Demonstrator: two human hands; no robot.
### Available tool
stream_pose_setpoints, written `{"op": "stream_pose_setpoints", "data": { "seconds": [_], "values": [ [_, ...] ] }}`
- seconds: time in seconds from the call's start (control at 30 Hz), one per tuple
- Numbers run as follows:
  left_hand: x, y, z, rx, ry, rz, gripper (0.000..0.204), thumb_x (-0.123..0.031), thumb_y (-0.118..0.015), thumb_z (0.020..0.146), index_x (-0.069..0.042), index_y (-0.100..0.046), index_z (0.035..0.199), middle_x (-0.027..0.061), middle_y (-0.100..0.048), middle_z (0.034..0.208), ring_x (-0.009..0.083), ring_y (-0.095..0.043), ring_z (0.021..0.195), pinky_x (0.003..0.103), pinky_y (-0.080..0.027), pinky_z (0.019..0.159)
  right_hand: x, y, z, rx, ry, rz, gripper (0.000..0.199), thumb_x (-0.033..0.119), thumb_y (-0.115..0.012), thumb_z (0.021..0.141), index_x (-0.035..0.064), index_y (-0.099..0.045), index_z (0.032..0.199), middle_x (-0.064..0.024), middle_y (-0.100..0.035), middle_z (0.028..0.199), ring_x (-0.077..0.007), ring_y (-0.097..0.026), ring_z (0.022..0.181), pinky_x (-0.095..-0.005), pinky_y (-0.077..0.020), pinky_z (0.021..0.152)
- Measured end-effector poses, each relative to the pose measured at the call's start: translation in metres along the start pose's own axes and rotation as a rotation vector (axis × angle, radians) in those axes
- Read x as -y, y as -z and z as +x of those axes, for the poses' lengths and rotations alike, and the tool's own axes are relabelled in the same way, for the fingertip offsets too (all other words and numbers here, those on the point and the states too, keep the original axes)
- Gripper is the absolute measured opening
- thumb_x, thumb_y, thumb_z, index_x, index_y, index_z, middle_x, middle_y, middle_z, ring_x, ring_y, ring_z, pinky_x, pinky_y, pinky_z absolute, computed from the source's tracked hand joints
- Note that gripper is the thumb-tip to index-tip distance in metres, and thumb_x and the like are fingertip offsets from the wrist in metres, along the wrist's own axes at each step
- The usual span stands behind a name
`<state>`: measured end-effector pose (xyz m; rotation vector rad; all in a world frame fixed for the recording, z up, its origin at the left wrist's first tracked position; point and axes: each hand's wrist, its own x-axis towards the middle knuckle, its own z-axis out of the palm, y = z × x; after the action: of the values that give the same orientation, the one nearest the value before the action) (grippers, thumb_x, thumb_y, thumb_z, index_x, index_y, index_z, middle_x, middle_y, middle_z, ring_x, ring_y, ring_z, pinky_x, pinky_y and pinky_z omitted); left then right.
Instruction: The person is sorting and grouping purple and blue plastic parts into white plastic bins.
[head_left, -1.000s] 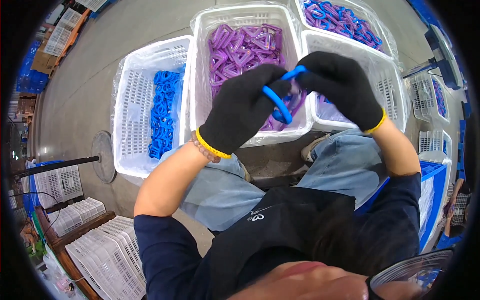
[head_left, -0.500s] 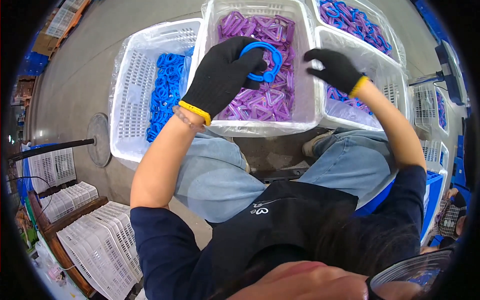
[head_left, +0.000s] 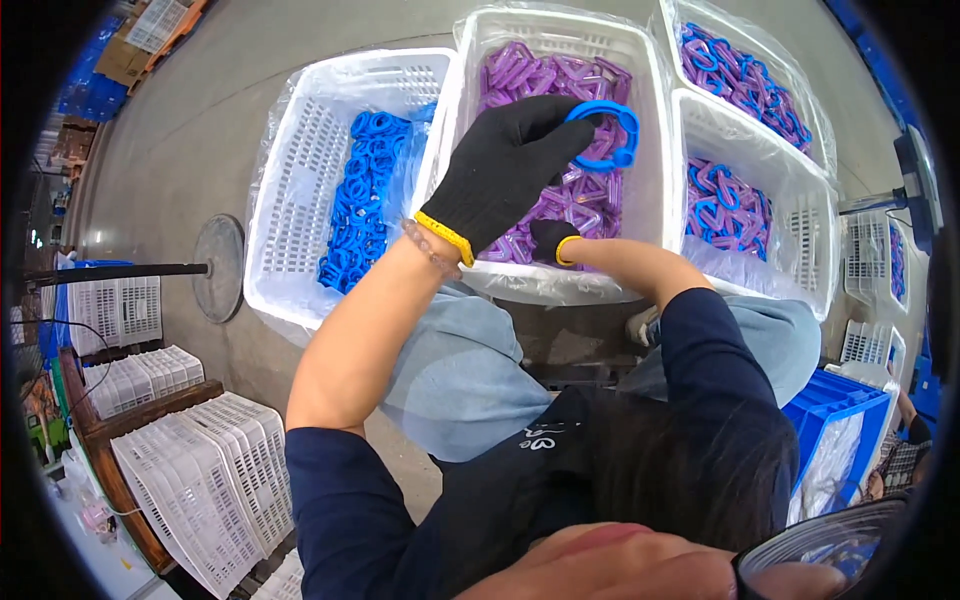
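My left hand (head_left: pixel 505 165), in a black knit glove with a yellow cuff, is closed on a blue ring (head_left: pixel 631 128) with a round knob on its lower right. It holds the ring above a white basket (head_left: pixel 660 180) lined with clear plastic. Purple translucent triangular pieces (head_left: pixel 520 75) fill much of that basket. My right hand (head_left: pixel 549 241), gloved the same way, reaches down among the purple pieces at the near side. Its fingers are largely hidden, so what they grip does not show.
Left stands a basket (head_left: pixel 262 225) of blue rings (head_left: pixel 368 190). Two baskets on the right hold mixed blue and purple pieces (head_left: pixel 725 205), (head_left: pixel 745 80). A round metal base with a pole (head_left: pixel 217 268) stands at left, near stacked white baskets (head_left: pixel 215 480). A blue crate (head_left: pixel 835 410) is at right.
My right hand has swung left from over the right-hand basket down into the purple pieces. The left hand keeps the blue ring; the whole view has shifted somewhat.
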<state>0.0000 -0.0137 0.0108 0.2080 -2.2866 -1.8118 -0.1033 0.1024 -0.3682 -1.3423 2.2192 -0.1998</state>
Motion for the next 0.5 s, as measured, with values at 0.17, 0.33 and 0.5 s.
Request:
{"op": "stream_pose_setpoints", "data": {
  "seconds": [0.17,0.33,0.5],
  "values": [
    [-0.004,-0.006,0.003,-0.017,0.015,-0.205,0.029,-0.014,-0.063,0.09,0.003,-0.061,0.113,0.0048,-0.065,0.08,0.0098,-0.061,0.068,0.024,-0.051,0.064,-0.008,0.023,0.016,0.338,0.099,-0.17,0.05,0.041,-0.07,0.067,0.0071,-0.067,0.104,-0.0176,-0.066,0.107,-0.0357,-0.063,0.1,-0.0451,-0.0506,0.085],
    [-0.001,-0.009,0.003,-0.022,0.017,-0.276,0.032,-0.011,-0.062,0.09,0.002,-0.054,0.118,0.008,-0.065,0.083,0.0141,-0.065,0.07,0.027,-0.054,0.065,-0.015,0.024,-0.019,0.528,0.24,-0.351,0.04,0.031,-0.056,0.077,0.0023,-0.069,0.101,-0.0205,-0.067,0.104,-0.0374,-0.065,0.095,-0.0448,-0.0521,0.08],
    [-0.002,-0.022,0.008,-0.023,0.005,-0.366,0.034,-0.01,-0.06,0.09,0.001,-0.05,0.121,0.0098,-0.065,0.086,0.0167,-0.066,0.072,0.029,-0.056,0.066,-0.007,0.066,-0.03,0.595,0.123,-0.454,0.053,0.04,-0.065,0.071,0.0026,-0.068,0.108,-0.0199,-0.067,0.108,-0.0352,-0.064,0.102,-0.0453,-0.0514,0.085]
  ]
}}
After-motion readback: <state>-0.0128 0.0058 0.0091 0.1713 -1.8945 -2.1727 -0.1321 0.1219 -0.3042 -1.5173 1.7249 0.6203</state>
